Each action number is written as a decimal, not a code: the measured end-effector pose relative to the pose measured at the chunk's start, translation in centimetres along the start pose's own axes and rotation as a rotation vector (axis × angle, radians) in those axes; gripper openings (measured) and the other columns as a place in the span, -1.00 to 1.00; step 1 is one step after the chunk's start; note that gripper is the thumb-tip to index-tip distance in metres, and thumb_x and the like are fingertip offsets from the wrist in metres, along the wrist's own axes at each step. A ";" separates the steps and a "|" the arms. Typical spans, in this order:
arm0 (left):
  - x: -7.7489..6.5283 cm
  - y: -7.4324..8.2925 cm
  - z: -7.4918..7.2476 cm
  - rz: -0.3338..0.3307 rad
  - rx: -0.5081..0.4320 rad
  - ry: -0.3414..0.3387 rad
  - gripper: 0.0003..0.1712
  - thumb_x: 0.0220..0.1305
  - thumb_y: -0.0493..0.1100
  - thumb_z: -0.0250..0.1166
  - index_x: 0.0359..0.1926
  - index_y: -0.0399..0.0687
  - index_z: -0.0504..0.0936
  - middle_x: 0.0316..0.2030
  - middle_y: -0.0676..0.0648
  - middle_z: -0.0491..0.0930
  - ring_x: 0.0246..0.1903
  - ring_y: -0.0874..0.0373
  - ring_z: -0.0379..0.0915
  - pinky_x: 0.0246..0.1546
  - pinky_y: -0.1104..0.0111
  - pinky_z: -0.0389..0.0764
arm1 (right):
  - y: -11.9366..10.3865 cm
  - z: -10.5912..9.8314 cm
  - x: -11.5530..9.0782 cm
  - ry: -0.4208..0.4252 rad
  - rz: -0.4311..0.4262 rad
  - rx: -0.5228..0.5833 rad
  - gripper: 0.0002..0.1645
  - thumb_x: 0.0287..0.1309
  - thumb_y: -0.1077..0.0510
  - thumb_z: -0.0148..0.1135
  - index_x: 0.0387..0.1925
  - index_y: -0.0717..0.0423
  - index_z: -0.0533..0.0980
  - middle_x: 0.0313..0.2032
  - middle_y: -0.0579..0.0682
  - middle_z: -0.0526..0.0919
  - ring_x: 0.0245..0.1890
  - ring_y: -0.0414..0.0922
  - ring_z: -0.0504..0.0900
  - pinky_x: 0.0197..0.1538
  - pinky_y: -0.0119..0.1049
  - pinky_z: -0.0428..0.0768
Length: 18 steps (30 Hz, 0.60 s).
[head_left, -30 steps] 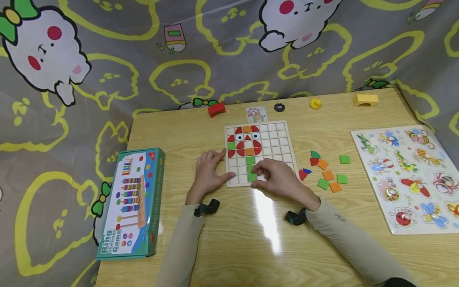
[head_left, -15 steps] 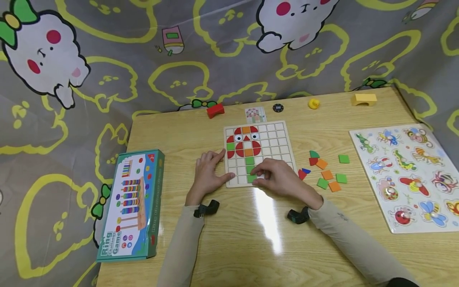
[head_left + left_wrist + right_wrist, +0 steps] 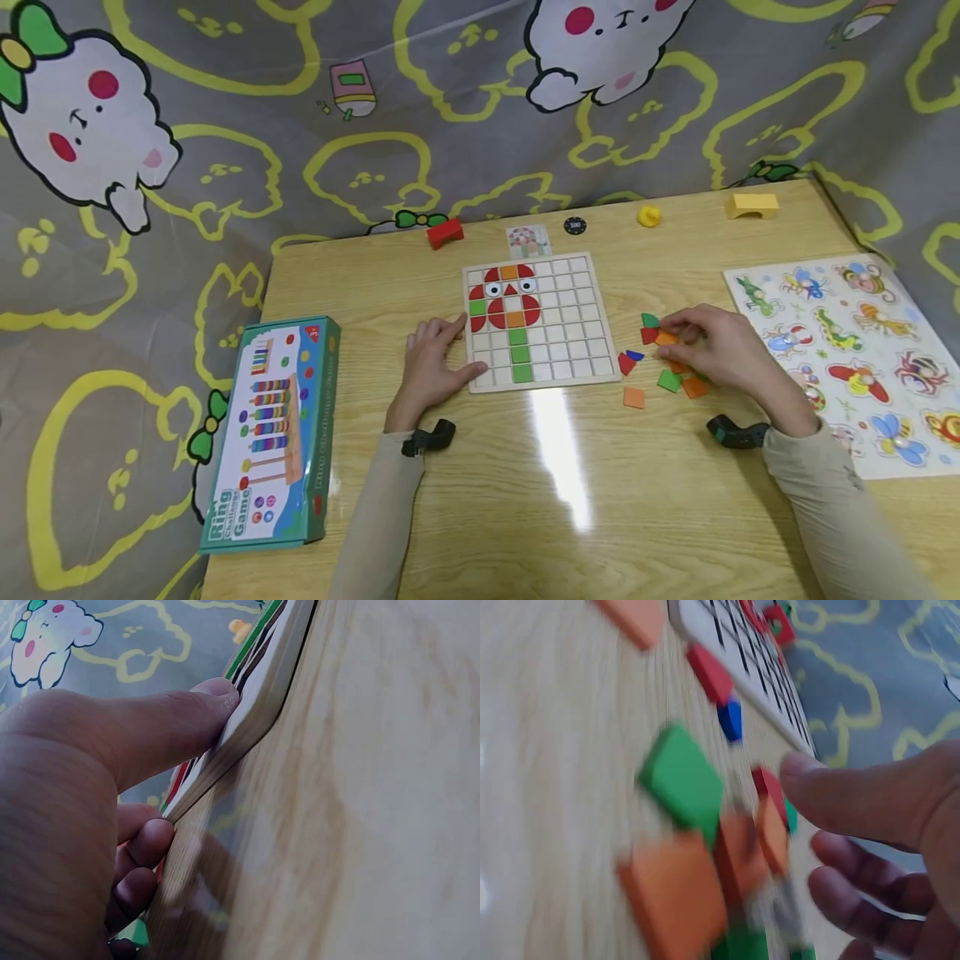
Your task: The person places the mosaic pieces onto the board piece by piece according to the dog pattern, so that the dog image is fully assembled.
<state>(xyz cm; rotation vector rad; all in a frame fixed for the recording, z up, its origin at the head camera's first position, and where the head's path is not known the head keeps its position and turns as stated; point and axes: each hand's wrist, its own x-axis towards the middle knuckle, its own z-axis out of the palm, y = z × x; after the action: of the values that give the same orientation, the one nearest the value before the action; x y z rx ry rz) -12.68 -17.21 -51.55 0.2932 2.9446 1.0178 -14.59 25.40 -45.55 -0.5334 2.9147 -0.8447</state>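
Observation:
A square wooden grid board (image 3: 600, 367) lies mid-table, with red, orange and green pieces and round eye pieces forming a figure on a green stem. My left hand (image 3: 433, 365) rests at its lower left, the thumb on the board's edge and the fingertips at its left side. My right hand (image 3: 720, 346) is over loose tiles right of the board. In the right wrist view its thumb and fingers stand apart with nothing seen between them, just beside an orange tile (image 3: 773, 835). A green tile (image 3: 669, 380) and another orange tile (image 3: 694, 387) lie by the hand, which hides others.
One orange tile (image 3: 633, 397) lies apart near the board's lower right. A picture card (image 3: 528, 242), a red block (image 3: 446, 234), a poker chip (image 3: 575, 226), a yellow duck (image 3: 649, 217) and a yellow arch block (image 3: 752, 206) line the back. A game box (image 3: 272, 433) and an insect puzzle (image 3: 862, 350) flank the table.
My right hand has left the green stem tiles and moved right to the loose tiles. An orange tile now lies below the board's right corner. My left hand stays at the board.

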 end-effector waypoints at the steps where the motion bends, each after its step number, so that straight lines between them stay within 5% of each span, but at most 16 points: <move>1: 0.0 0.0 0.0 0.000 0.003 -0.003 0.02 0.01 0.30 0.45 0.47 0.13 0.30 -0.06 0.04 0.38 -0.08 0.10 0.17 -0.11 0.24 0.11 | 0.4 -0.3 -0.5 -0.011 0.013 -0.006 -0.60 0.03 0.01 0.51 -0.09 0.08 0.68 -0.29 -0.03 0.70 -0.34 -0.12 0.59 -0.29 -0.25 0.46; 9: -0.1 -0.4 -0.1 0.002 0.008 0.007 0.03 0.01 0.33 0.44 0.47 0.13 0.30 -0.05 0.03 0.38 -0.06 0.10 0.18 -0.08 0.23 0.12 | 1.6 -0.4 -1.5 -0.039 -0.012 -0.032 -0.56 0.06 -0.01 0.49 -0.06 0.11 0.65 -0.26 -0.02 0.69 -0.32 -0.12 0.59 -0.26 -0.26 0.50; 18: 0.1 -0.3 0.1 0.010 0.006 -0.002 0.03 0.01 0.34 0.43 0.47 0.15 0.30 -0.05 0.03 0.38 -0.06 0.10 0.17 -0.10 0.24 0.10 | 0.9 0.6 0.2 -0.010 0.120 -0.034 -0.56 0.13 -0.05 0.43 -0.11 0.19 0.62 -0.32 0.04 0.65 -0.43 -0.14 0.53 -0.37 -0.27 0.41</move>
<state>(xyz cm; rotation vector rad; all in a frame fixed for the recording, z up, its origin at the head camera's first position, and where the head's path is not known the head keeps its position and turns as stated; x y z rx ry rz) -12.80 -17.36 -51.80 0.3088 2.9473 1.0095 -14.95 25.75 -46.53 -0.3597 2.9225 -0.7760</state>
